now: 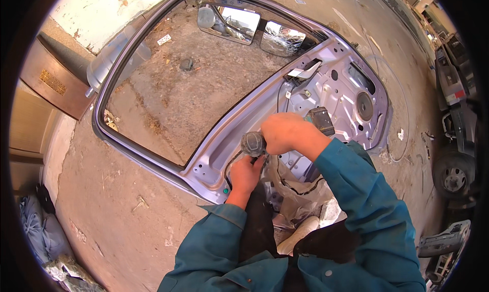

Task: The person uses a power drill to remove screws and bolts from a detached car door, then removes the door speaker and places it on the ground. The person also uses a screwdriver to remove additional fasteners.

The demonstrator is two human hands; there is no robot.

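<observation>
A purple car door (224,124) lies on the ground in front of me, its inner panel bared. My right hand (285,134) is wrapped round the grip of a cordless drill (253,143), whose dark battery (321,120) sticks out beyond the wrist. The drill's rounded back end faces up over the lower edge of the door. Just below it, my left hand (245,175) is closed with fingers pinched by the drill's front; what they hold is hidden. Crumpled clear plastic sheeting (300,192) hangs off the panel by my legs. A light door handle (305,70) sits farther up.
Through the window frame the concrete ground shows, with a small dark lump (186,64) on it. Two mirrors (229,23) rest at the door's far edge. A clear plastic container (112,60) and brown furniture (53,78) stand left. A vehicle's wheel (453,175) is at right.
</observation>
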